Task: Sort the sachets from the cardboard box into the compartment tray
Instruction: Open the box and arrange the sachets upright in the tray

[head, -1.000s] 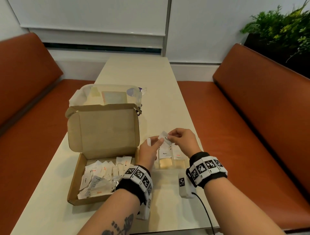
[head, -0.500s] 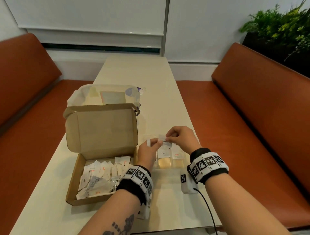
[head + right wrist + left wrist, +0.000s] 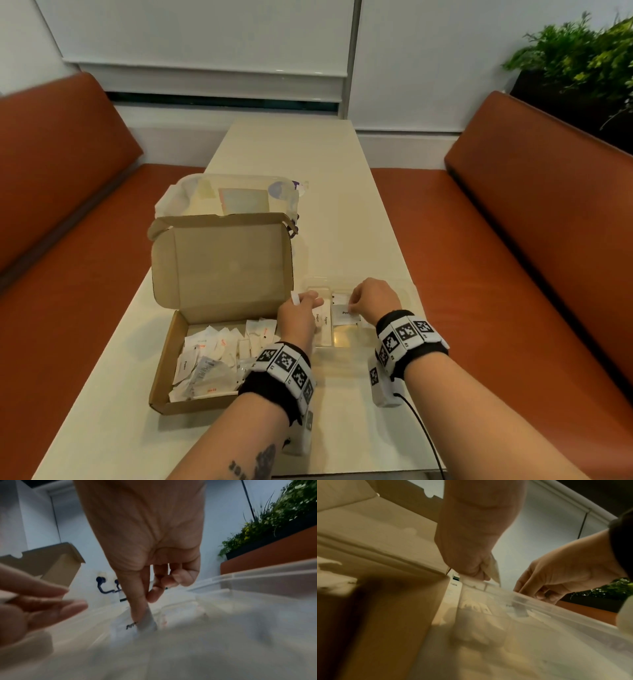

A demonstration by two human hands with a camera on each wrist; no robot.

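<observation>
On your left the cardboard box [image 3: 205, 342] stands open on the table [image 3: 308, 154], lid up, with a heap of white sachets [image 3: 219, 356] still lying in it. Your left hand [image 3: 298, 318] sits just beside the box's right wall, over the left end of the clear tray [image 3: 407, 294], pinching a small white sachet [image 3: 295, 298] between thumb and fingers. Right of it, your right hand [image 3: 375, 299] reaches down into a tray compartment, thumb and forefinger closed on a pepper sachet [image 3: 345, 314] that rests on others already there. The two hands are near each other but apart.
</observation>
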